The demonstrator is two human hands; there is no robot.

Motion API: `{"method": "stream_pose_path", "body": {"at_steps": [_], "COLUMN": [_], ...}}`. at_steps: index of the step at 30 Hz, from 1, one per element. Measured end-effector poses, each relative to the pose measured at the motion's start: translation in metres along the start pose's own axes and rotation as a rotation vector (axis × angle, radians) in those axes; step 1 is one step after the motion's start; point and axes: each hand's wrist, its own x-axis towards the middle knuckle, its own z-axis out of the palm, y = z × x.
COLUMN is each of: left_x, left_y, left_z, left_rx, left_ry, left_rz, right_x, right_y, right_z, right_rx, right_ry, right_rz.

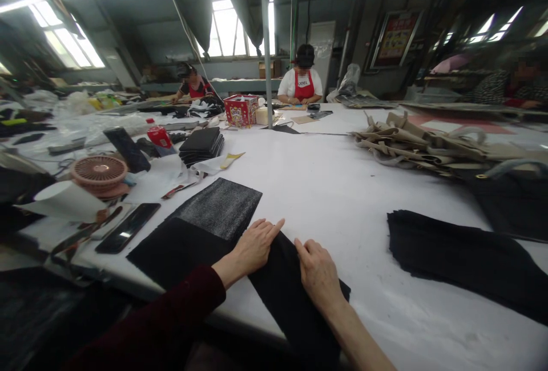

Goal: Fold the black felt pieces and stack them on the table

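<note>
My left hand (252, 246) lies flat with fingers stretched out on a black fabric piece (286, 297) that hangs over the near edge of the white table (325, 188). My right hand (317, 271) rests on the same piece just to the right, fingers mostly extended and pressing the cloth. To the left of my hands lies another flat piece (201, 228), black near me and grey-speckled at its far end. Neither hand grips anything.
A stack of black fabric (466, 259) lies at the right. Beige folded pieces (419, 145) are piled behind it. At the left are a phone (127, 227), a pink round fan (99, 172), a black stack (202, 145) and a red box (240, 110). Other people sit at the far end.
</note>
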Motion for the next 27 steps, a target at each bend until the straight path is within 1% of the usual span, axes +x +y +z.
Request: {"method": "stream_pose_path", "body": {"at_steps": [3, 5, 8, 10, 14, 19, 27], "left_x": [0.0, 0.0, 0.002, 0.003, 0.003, 0.002, 0.004], "left_y": [-0.001, -0.002, -0.001, -0.001, 0.001, 0.0, 0.002], "left_z": [0.002, 0.003, 0.001, -0.001, -0.006, -0.007, -0.012], "left_rx": [-0.002, 0.005, 0.035, 0.049, 0.038, 0.043, 0.142], "left_ry": [0.012, 0.008, -0.003, -0.016, -0.04, -0.039, -0.056], "left_rz": [-0.002, 0.002, 0.028, 0.057, 0.083, 0.091, 0.143], "right_x": [0.013, 0.023, 0.033, 0.036, 0.031, 0.026, 0.017], "right_y": [-0.007, -0.012, -0.019, -0.022, -0.02, -0.014, -0.006], "right_z": [-0.009, -0.011, -0.006, -0.001, 0.007, 0.01, 0.011], "right_rx": [-0.033, -0.037, -0.038, -0.034, -0.035, -0.041, -0.038], "right_ry": [-0.073, -0.095, -0.091, -0.083, -0.07, -0.056, -0.002], "right_rz": [0.048, 0.058, 0.046, 0.035, 0.028, 0.015, -0.016]}}
